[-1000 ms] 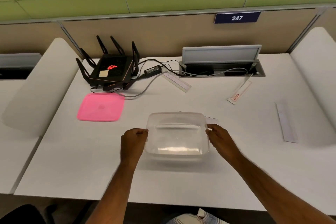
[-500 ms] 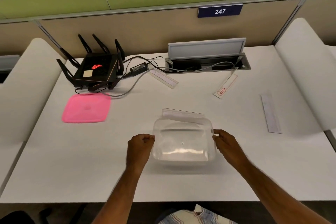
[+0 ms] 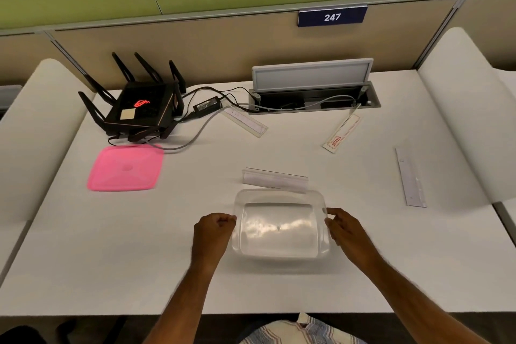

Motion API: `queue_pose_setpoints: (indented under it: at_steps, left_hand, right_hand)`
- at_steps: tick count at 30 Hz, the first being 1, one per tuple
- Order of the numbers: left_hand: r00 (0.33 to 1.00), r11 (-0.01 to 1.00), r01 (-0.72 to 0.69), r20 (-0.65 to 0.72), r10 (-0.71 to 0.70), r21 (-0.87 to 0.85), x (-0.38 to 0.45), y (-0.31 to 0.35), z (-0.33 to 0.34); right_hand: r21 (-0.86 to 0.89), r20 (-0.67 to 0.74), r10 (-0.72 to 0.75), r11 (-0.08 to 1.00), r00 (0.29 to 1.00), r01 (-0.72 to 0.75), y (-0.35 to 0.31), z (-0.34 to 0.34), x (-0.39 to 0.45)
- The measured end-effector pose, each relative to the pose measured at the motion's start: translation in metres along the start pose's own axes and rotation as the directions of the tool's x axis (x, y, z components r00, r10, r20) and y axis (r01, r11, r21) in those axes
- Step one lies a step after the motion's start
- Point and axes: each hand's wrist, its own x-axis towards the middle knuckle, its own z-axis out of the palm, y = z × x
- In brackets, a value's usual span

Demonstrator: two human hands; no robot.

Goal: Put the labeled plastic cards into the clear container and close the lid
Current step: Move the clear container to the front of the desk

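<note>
The clear container [image 3: 279,253] sits open on the white desk near the front edge. My left hand [image 3: 213,234] pinches its left rim and my right hand [image 3: 344,227] pinches its right rim. Nothing lies inside it. A folded clear card [image 3: 275,180] lies just behind the container. Another clear card [image 3: 245,121] rests farther back near the cables. A card with a red label [image 3: 342,134] lies at the back right. A long flat card [image 3: 410,177] lies at the right. The pink lid [image 3: 125,167] lies flat at the left.
A black router with antennas [image 3: 139,106] and its power adapter [image 3: 208,105] with cables stand at the back left. An open cable hatch [image 3: 314,95] is set into the desk at the back. White dividers [image 3: 458,109] flank the desk on both sides.
The container has slid toward me between both hands, uncovering the folded clear card behind it. The head view shifted a little.
</note>
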Motion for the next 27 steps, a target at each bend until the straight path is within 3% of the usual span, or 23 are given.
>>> queue_pose_setpoints:
  at_steps: [14,22,27]
  left_hand:
    - [0.999,1.000,0.015,0.033,-0.014,-0.016,0.013,-0.010,0.001]
    - [0.999,0.997,-0.026,-0.018,0.028,0.066,0.031,0.008,-0.003]
    - [0.995,0.995,-0.092,-0.040,0.093,0.041,0.064,0.028,-0.005]
  right_hand:
    - [-0.017,0.026,-0.006,1.000,1.000,0.006,0.007,-0.001,0.009]
    - [-0.122,-0.151,-0.066,0.991,0.986,0.047,-0.004,0.000,0.028]
    - [-0.127,-0.155,-0.131,0.986,0.979,0.111,-0.031,0.000,0.060]
